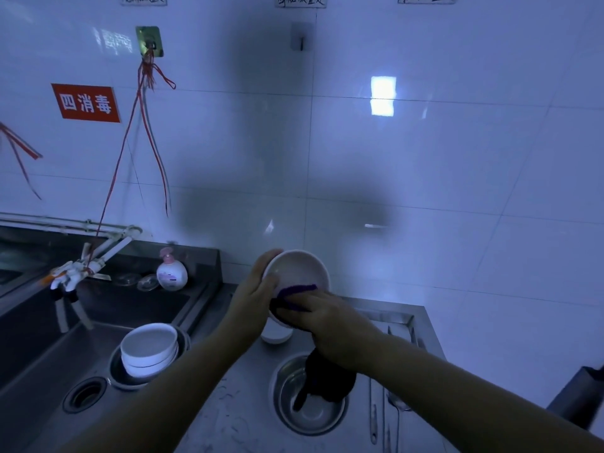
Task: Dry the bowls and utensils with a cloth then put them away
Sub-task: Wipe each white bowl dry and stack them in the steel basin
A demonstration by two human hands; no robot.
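My left hand (pixel 253 294) grips the left rim of a white bowl (pixel 300 268), tilted up above the steel counter. My right hand (pixel 322 313) presses a dark purple cloth (pixel 295 291) into the bowl's lower inside; the rest of the cloth hangs down below my wrist over a steel basin (pixel 310 416). A stack of white bowls (pixel 150 349) sits in a steel basin inside the sink. Another white bowl (pixel 276 336) stands on the counter under the held one. Utensils (pixel 397 403) lie on the counter at the right.
A steel sink (pixel 39 364) with a drain lies at the left, a white tap (pixel 70 273) above it. A pink soap bottle (pixel 171 273) and glass lids stand on the sink's back ledge. Tiled wall ahead carries hooks, red strings and a red sign.
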